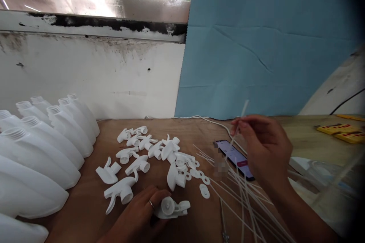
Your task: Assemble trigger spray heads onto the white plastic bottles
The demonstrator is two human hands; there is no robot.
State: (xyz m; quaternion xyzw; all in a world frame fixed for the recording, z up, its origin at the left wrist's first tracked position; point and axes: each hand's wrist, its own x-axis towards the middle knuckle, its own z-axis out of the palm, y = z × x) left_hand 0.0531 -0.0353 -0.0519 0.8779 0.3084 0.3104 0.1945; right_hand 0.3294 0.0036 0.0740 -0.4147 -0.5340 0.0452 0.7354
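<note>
My left hand (pixel 139 212) rests on the brown table and grips a white spray trigger head (pixel 172 208), turned so its round opening faces up. My right hand (pixel 264 148) is raised above the table and pinches a thin white dip tube (pixel 243 111) between thumb and fingers; the tube slants up and to the right. A loose bundle of several thin tubes (pixel 242 193) lies under my right hand. More white trigger heads (pixel 142 152) are scattered in front of me, with small white ring washers (pixel 204 190) beside them.
Several white plastic bottles (pixel 42 152) lie in rows at the left. A phone (pixel 234 157) with a lit screen lies by the tubes, a white cable behind it. Yellow objects (pixel 342 131) sit far right. A blue sheet (pixel 270 45) and a white wall stand behind the table.
</note>
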